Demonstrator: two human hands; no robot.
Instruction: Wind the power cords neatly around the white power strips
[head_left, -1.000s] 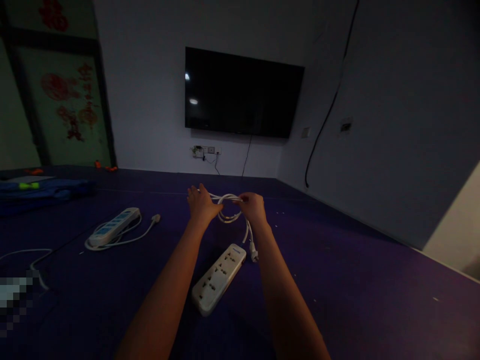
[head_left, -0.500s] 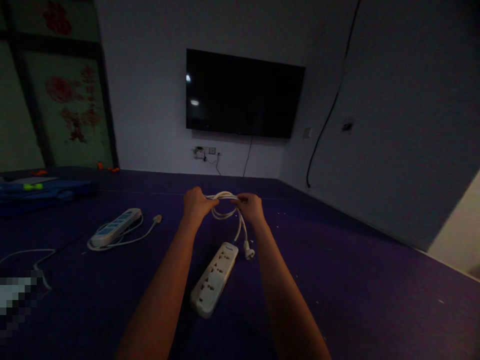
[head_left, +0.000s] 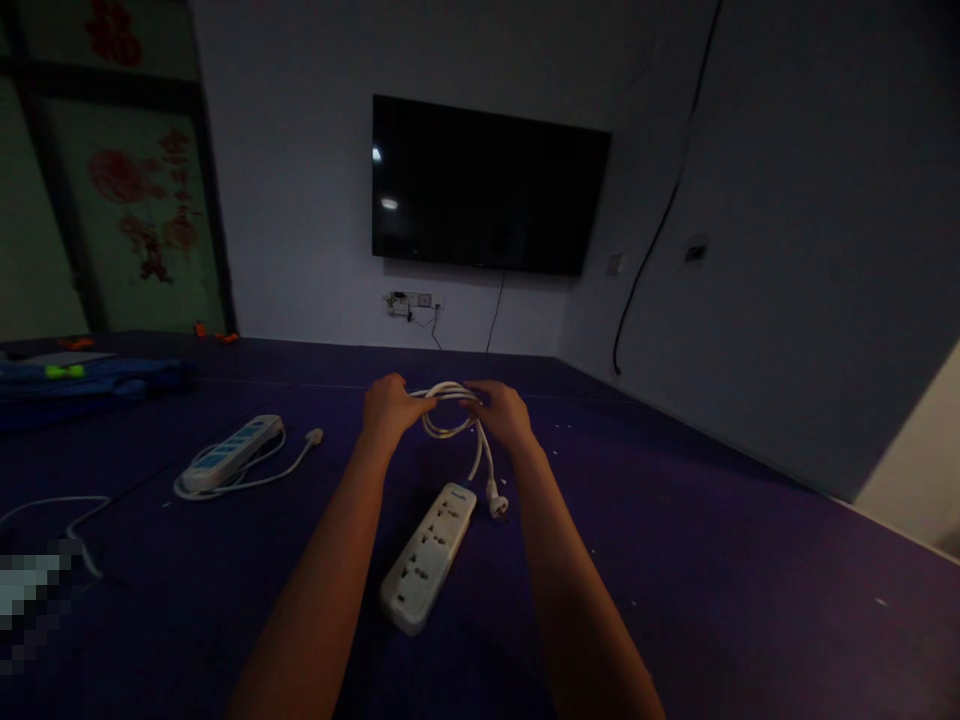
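Observation:
A white power cord [head_left: 448, 432], wound into loops, hangs between my two hands above the purple floor. My left hand [head_left: 391, 405] pinches the left side of the coil between thumb and fingers. At the coil's right side my right hand [head_left: 501, 410] has its thumb and fingers around the loops. Below them lies the white power strip [head_left: 427, 560] the cord belongs to, its sockets facing up, slanting toward me. The cord's plug [head_left: 496, 500] dangles or rests just right of the strip's far end; which one I cannot tell.
To the left, a second power strip [head_left: 234, 455] with blue socket faces lies in its own cord, its plug [head_left: 314, 437] to the right. A blue cloth-like pile [head_left: 97, 378] lies farther back. A television [head_left: 487, 185] hangs on the wall; a black cable [head_left: 649, 255] runs down the right wall.
My right hand has shifted slightly, its fingers now reaching farther over the top of the coil. My left hand, the loops and the power strip are almost unmoved.

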